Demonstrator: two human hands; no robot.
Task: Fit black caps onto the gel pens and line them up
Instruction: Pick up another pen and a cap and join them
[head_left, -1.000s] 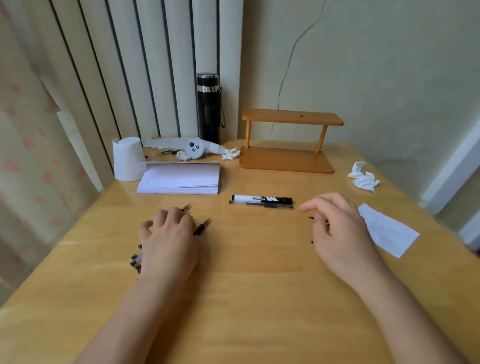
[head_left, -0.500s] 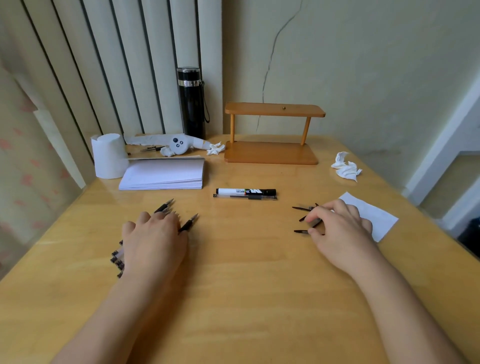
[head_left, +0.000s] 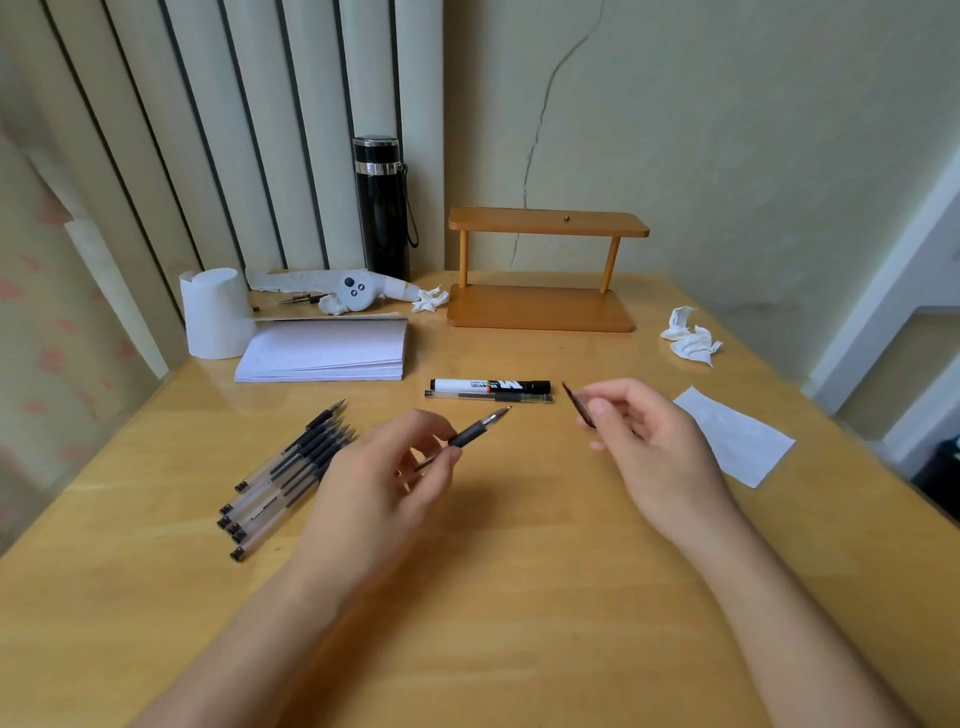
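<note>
My left hand (head_left: 382, 486) holds an uncapped gel pen (head_left: 475, 428) by its barrel, black grip and tip pointing up and right above the table. My right hand (head_left: 649, 447) pinches a thin black cap (head_left: 577, 404) between thumb and fingers, its end aimed up and left, a short gap from the pen tip. Several uncapped clear gel pens (head_left: 288, 475) lie bunched on the table left of my left hand. One capped gel pen (head_left: 488, 397) lies farther back beside a white marker (head_left: 488, 385). Other caps, if any, are hidden under my right hand.
A white paper slip (head_left: 735, 434) lies to the right of my right hand. At the back stand a notepad stack (head_left: 324, 351), paper roll (head_left: 214, 314), black flask (head_left: 382, 208), wooden shelf (head_left: 545, 306) and crumpled tissue (head_left: 691, 338). The table edge drops off at right.
My left hand lifted off the pen bunch with one pen and moved toward the middle. My right hand picked a cap up off the table and raised it toward the pen.
</note>
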